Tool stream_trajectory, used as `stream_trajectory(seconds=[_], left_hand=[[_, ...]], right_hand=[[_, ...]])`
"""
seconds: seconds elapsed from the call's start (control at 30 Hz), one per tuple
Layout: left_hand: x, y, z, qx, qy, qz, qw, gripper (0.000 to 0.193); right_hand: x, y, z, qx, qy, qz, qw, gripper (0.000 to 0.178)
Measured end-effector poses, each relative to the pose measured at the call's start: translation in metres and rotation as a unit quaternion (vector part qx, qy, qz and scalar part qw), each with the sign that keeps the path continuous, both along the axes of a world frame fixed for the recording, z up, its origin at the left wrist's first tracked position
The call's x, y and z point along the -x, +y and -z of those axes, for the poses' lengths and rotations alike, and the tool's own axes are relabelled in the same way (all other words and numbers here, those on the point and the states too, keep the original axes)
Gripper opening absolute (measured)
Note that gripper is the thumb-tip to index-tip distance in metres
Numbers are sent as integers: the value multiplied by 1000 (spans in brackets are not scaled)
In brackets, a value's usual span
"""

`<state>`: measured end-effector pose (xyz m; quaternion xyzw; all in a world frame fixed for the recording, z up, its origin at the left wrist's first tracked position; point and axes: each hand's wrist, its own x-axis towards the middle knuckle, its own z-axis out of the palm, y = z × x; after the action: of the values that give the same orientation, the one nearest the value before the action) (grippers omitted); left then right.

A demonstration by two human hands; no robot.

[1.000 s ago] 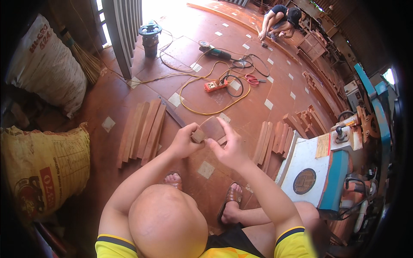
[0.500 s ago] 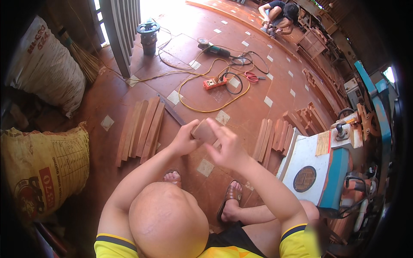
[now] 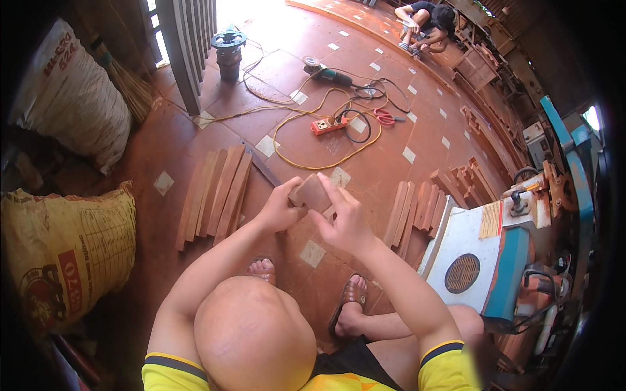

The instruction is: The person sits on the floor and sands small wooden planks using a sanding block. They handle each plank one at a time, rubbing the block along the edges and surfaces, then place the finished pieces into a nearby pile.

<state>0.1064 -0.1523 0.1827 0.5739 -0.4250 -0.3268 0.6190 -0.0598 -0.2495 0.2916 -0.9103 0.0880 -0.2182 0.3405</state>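
Note:
Between my two hands, in front of my raised left knee (image 3: 257,329), is a small flat brown piece (image 3: 313,193) with a squared end. Its rest is covered by my fingers, and whether it is wood or folded sandpaper I cannot make out. My left hand (image 3: 282,207) closes on its left side. Against the opposite side my right hand (image 3: 342,215) is closed, thumb below and fingers along the upper edge. Bundled wooden strips (image 3: 218,192) lie on the floor left of my hands, and more wooden strips (image 3: 403,212) lie to the right.
Ahead lie an angle grinder (image 3: 329,76), an orange power strip (image 3: 328,125), red-handled scissors (image 3: 386,117) and looping yellow cord. A white and teal machine (image 3: 466,244) stands right. Sacks (image 3: 72,254) stand left. Another person (image 3: 427,26) crouches at the far right.
My right hand's fingers have shifted from across the brown piece to its edge, so more of its flat face shows. My left hand stays closed on it.

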Motion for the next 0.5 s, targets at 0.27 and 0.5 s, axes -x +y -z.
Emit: stream_trajectory(seconds=[0.27,0.5], left_hand=[[-3,9,-7,-23,-20,1,1000,34],[-3,11,-8,-23,-22,-19,999,32]], right_hand=[[0,-3,6,-9,-4,29,1000,80],[-4,5,18,-14,-39,51,998,79]])
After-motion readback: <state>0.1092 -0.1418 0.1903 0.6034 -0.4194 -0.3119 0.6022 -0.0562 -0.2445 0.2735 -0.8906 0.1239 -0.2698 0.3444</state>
